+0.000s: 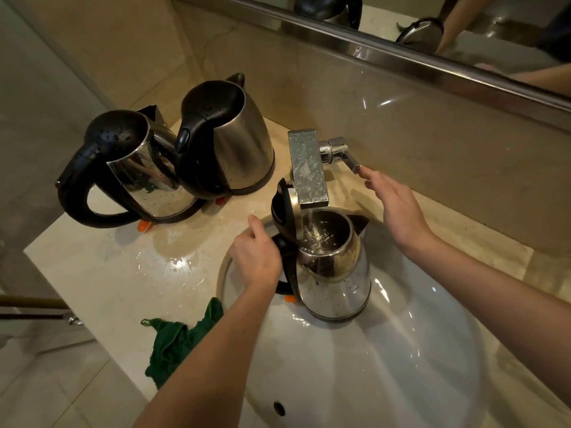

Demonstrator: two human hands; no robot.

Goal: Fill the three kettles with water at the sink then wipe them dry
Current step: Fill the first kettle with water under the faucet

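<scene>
- A crumpled green cloth lies on the wet beige counter.
- The left hand grips the handle of the open-lidded steel kettle, which stands upright in the white basin, spout pointing right towards the wall. It is filling.
- The right hand, fingers straight, reaches the chrome tap lever. Shutting off the water likely comes next.
- Two lidded steel kettles wait on the counter, beaded with drops.

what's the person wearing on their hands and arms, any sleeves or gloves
Nothing worn shows: the left hand and right hand have no gloves, and no watch or rings that I can make out. No sleeves reach into view.
</scene>
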